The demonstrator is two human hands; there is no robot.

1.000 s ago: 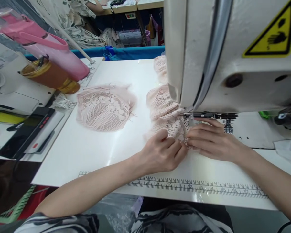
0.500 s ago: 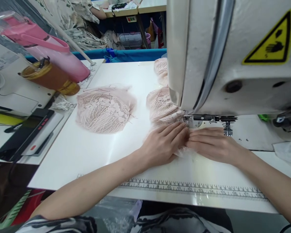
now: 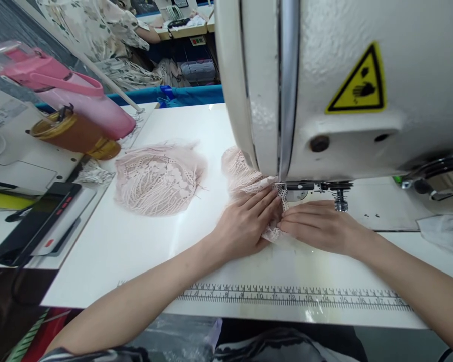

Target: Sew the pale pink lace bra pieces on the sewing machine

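A piece of pale pink lace fabric [image 3: 243, 173] lies gathered under the presser foot [image 3: 283, 186] of a white sewing machine [image 3: 324, 146]. My left hand [image 3: 245, 221] rests flat on this lace, fingers stretched toward the foot. Just right of it, my right hand [image 3: 317, 226] pinches the lace's near edge with its fingers together; the thumb is mostly hidden. A scalloped lace edge [image 3: 272, 234] shows between the two hands. Part of the fabric is hidden behind the machine head and under my left hand. A second pink lace piece [image 3: 158, 178] lies flat on the left.
A printed ruler [image 3: 287, 296] runs along the white table's [image 3: 136, 251] front. At left stand a pink bottle [image 3: 83, 95], a brown cup [image 3: 75, 133] and a black device [image 3: 38, 221]. White cloth [image 3: 445, 241] lies at right. Another person's arm [image 3: 149, 34] shows at the back.
The view has shifted, so the machine head sits further left and looks larger. More of the lace edge shows between my hands, which stay beside the presser foot.
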